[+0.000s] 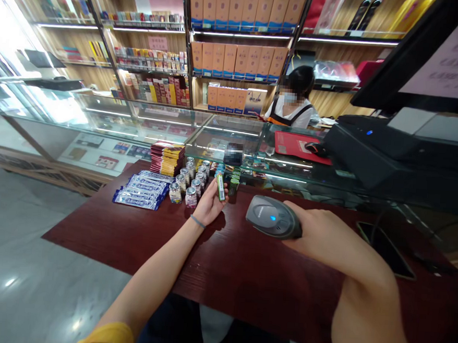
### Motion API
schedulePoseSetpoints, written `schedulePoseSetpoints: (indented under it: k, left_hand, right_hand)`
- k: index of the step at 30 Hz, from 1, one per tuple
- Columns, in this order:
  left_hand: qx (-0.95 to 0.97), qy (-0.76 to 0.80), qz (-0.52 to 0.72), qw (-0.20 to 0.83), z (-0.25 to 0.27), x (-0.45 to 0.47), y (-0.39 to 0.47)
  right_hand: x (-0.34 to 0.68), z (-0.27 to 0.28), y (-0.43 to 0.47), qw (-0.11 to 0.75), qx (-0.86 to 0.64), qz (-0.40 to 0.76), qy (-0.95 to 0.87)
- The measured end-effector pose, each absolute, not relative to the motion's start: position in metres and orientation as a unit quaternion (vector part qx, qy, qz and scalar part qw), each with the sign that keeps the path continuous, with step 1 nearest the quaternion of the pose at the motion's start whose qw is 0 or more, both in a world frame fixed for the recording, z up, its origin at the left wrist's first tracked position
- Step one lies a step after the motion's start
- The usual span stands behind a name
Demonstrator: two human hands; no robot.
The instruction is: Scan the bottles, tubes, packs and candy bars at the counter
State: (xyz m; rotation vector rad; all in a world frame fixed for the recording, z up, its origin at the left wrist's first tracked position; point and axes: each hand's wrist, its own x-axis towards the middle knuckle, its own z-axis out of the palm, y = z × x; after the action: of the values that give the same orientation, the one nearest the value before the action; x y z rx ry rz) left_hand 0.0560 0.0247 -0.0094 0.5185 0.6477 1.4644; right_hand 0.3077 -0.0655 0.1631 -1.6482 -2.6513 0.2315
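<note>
My left hand [210, 204] is closed around a small green pack [220, 186] with a barcode label turned up, just above the dark red table. In my right hand [317, 227] is a grey handheld barcode scanner [271, 216] with a blue light on top, its head towards the pack. Behind the left hand stand several small green and blue containers [234, 184]. Left of that hand are rows of small jars with silver lids [191, 196]. Farther left lie blue-and-white packets [143, 189] beside a stack of red-and-yellow packets [167, 159].
The dark red table [237, 276] adjoins a glass display counter [157, 122]. A dark monitor and register unit [395, 146] stands at the right, with a black tablet-like device [386, 250] below. A mouse [317, 148] rests on a red mat [289, 144]. Behind the counter is a person [290, 110].
</note>
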Motion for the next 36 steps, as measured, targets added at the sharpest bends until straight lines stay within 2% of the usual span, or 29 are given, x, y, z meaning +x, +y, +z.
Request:
schedulePoseSetpoints:
  k: [5,11,19,22,26,31,36]
  left_hand:
    - [0.222,0.308,0.646,0.662,-0.009,0.057,0.025]
    - [0.232,0.233,0.647,0.688,-0.004,0.057,0.019]
    - [0.385,0.342,0.577,0.634,-0.013,0.082,0.015]
    - [0.458,0.381,0.535,0.599,-0.021,0.117,0.025]
    - [0.548,0.358,0.516,0.552,-0.027,0.187,0.054]
    - [0.562,0.357,0.514,0.541,-0.034,0.279,0.097]
    - [0.585,0.404,0.52,0.474,-0.045,0.339,0.128]
  right_hand:
    - [0.308,0.163,-0.066,0.017,-0.532,0.069,-0.844]
    - [0.316,0.169,-0.064,0.042,-0.549,0.057,-0.833]
    - [0.389,0.179,-0.067,0.324,-0.641,0.043,-0.694]
    - [0.417,0.181,-0.076,0.368,-0.667,0.043,-0.646]
    - [0.444,0.181,-0.086,0.401,-0.684,0.047,-0.607]
    - [0.467,0.179,-0.094,0.428,-0.685,0.05,-0.588]
    - [0.481,0.181,-0.1,0.443,-0.703,0.101,-0.547]
